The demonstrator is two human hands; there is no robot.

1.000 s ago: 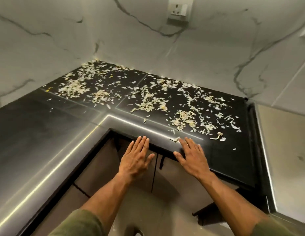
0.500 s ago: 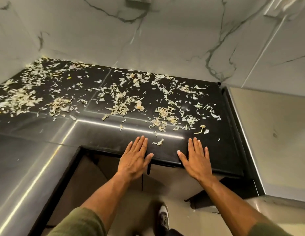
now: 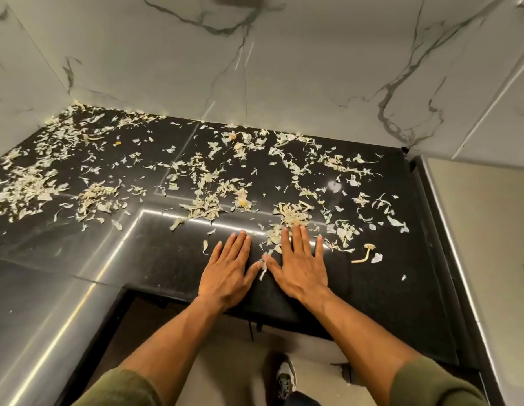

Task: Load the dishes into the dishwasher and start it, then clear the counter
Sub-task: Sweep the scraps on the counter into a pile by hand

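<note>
A black L-shaped counter (image 3: 172, 259) is strewn with pale vegetable peel scraps (image 3: 202, 183) from the back left corner to the right edge. My left hand (image 3: 228, 268) lies flat on the counter near its front edge, fingers straight and together. My right hand (image 3: 301, 265) lies flat beside it, fingers spread, its fingertips touching a small heap of scraps (image 3: 290, 215). The two thumbs nearly meet, with a scrap between them. A small mushroom (image 3: 364, 253) lies right of my right hand. No dishes or dishwasher are in view.
Marble walls (image 3: 284, 68) close the counter at the back and left. A beige panel (image 3: 483, 244) stands beyond the counter's right edge. Below the front edge are dark cabinet doors (image 3: 252, 326), the floor and my shoe (image 3: 285, 379).
Both hands have slid forward onto the counter and closer together, from the front edge towards the scraps. The right fingertips now reach a heap of scraps. The camera has moved closer.
</note>
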